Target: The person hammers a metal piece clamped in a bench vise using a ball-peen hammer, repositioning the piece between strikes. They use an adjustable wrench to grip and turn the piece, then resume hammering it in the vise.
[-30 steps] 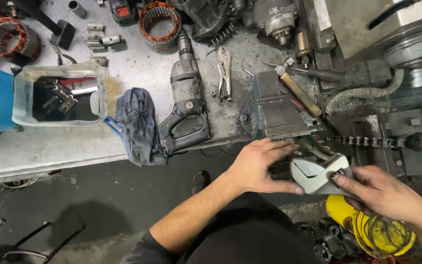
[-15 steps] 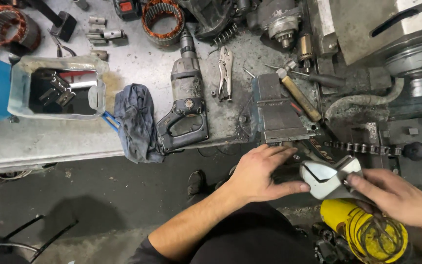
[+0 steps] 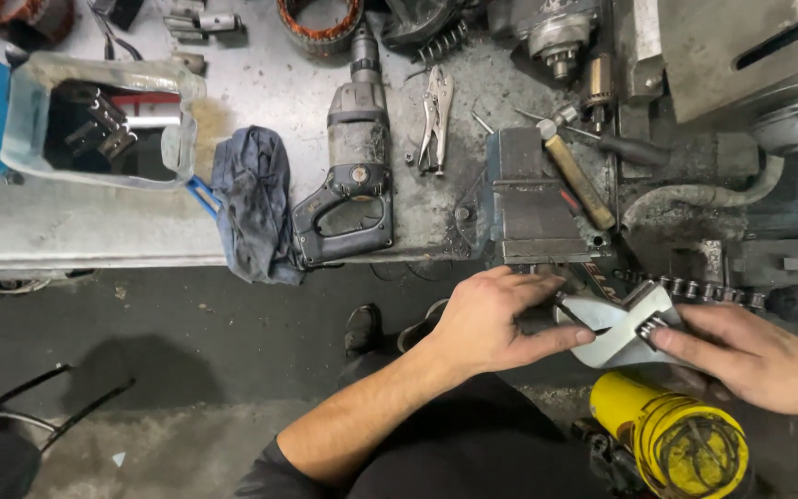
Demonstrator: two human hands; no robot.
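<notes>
1. Hands are meeting on a silver bracket (image 3: 616, 333), which I am holding below the bench edge.
2. I am pinching its near side with my left hand (image 3: 491, 319), thumb and fingers clenched on the metal.
3. My right hand (image 3: 750, 356) is gripping the far side, fingertips curled over the rim.
4. Just above the grip a vise (image 3: 533, 208) is sitting; below it, a yellow canister (image 3: 667, 434).

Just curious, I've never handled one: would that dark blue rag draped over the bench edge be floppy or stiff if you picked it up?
The dark blue cloth rag looks floppy: it lies crumpled and droops over the grey workbench edge. Probably light, and unlikely to roll. A nudge might slide it off.
</notes>
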